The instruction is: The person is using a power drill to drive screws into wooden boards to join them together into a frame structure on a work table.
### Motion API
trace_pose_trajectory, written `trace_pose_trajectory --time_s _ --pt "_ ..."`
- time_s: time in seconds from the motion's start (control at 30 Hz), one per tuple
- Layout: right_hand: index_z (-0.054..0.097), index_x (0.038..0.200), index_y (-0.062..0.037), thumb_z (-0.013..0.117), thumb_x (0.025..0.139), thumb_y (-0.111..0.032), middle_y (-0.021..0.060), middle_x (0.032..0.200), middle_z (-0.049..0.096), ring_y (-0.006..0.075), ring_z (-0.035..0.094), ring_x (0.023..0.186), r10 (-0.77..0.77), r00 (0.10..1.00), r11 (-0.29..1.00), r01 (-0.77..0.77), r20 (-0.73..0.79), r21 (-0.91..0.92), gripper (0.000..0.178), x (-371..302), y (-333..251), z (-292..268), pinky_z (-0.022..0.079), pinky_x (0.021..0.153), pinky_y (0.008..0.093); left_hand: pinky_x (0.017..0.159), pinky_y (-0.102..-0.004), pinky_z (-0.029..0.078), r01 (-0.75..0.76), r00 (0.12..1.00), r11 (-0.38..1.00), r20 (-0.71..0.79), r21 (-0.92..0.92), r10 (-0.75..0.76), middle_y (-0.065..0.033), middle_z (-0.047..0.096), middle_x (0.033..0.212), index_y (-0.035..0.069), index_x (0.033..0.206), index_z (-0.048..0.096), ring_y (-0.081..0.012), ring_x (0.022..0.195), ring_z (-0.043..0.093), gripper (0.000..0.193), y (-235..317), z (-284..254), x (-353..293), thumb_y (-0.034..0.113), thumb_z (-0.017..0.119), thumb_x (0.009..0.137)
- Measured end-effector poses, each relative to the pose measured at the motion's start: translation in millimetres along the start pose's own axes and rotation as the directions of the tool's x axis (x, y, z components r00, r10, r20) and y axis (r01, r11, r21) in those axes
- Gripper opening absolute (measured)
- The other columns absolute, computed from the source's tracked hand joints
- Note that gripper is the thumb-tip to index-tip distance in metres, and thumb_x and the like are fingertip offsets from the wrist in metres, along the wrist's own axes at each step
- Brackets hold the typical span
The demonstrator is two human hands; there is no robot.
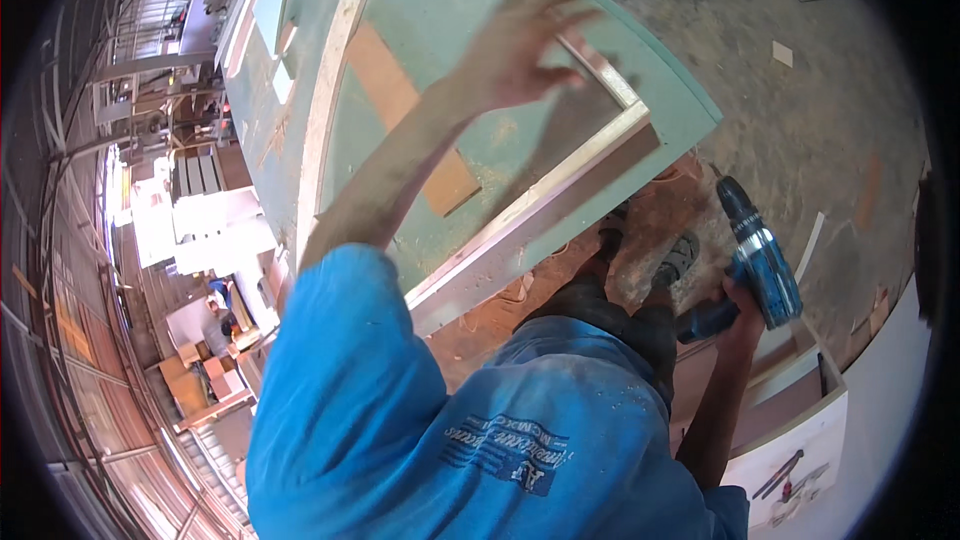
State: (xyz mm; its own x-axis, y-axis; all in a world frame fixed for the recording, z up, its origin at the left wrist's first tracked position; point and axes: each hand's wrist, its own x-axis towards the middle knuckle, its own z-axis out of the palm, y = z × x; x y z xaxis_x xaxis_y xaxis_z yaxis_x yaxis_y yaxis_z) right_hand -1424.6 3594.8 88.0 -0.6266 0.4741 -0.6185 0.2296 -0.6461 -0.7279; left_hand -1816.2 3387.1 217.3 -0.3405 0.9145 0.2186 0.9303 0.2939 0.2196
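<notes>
Blue shirt (pixel 560 410) of the wearer, nearest the viewer, fills the lower centre of the view. Beyond it spreads a stained floor (pixel 840 130), on which stands a broad, pale green worktop (pixel 690 120). A whitish wooden frame (pixel 530 202) rests on this worktop, one corner pointing toward the right-hand edge. At lower right is an open-topped white box (pixel 826 415). A long pale wooden strip (pixel 325 110) lies left of the frame's near corner region, and a shorter brown board (pixel 455 185) lies between the two, partly covered by the left forearm. The blue-and-black drill (pixel 768 275) is held well clear of the frame, its bit directed up and to the left; the right hand (pixel 742 312) is closed around its handle. Over the frame's far rail, the left hand (pixel 515 55) is loosely open, fingers spread and blurred, grasping nothing visible; contact with the rail cannot be determined. Smallest are pale scraps (pixel 782 54) on the floor.
</notes>
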Motion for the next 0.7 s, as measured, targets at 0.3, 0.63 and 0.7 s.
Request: trace_pose_trajectory --time_s 0.3,0.63,0.7 --pt "0.069 0.109 0.0014 0.071 0.083 -0.005 0.0054 0.093 0.067 0.0160 0.062 0.077 -0.042 0.997 0.997 0.046 -0.067 0.059 0.027 -5.7 0.4 -53.1 0.051 0.071 0.0299 0.081 -0.0428 0.058 0.978 0.196 0.199 -0.053 -0.056 -0.979 -0.0142 0.077 0.095 0.006 0.099 0.077 -0.0300 0.091 0.074 0.030 -53.7 15.6 -363.3 0.030 0.076 0.082" --pt "0.063 0.122 -0.0014 0.072 0.079 -0.004 0.0110 0.098 0.070 0.0168 0.064 0.075 -0.070 0.997 0.996 0.072 -0.046 0.053 0.044 -37.1 -28.8 4.4 0.054 0.067 0.0297 0.081 -0.0488 0.057 0.966 0.233 0.195 -0.249 0.168 -0.940 -0.0242 0.073 0.091 0.004 0.085 0.079 -0.0412 0.087 0.072 0.020 -46.8 64.5 -374.8 0.017 0.067 0.077" --pt "0.062 0.124 -0.0005 0.073 0.078 -0.003 0.0122 0.100 0.071 0.0165 0.064 0.077 -0.061 0.997 0.990 0.065 -0.037 0.125 0.047 -44.7 -33.5 11.6 0.054 0.067 0.0300 0.080 -0.0489 0.057 0.974 0.202 0.166 -0.255 0.155 -0.946 -0.0237 0.072 0.088 0.001 0.082 0.077 -0.0413 0.084 0.072 0.020 -48.1 59.0 -374.0 0.017 0.066 0.077"
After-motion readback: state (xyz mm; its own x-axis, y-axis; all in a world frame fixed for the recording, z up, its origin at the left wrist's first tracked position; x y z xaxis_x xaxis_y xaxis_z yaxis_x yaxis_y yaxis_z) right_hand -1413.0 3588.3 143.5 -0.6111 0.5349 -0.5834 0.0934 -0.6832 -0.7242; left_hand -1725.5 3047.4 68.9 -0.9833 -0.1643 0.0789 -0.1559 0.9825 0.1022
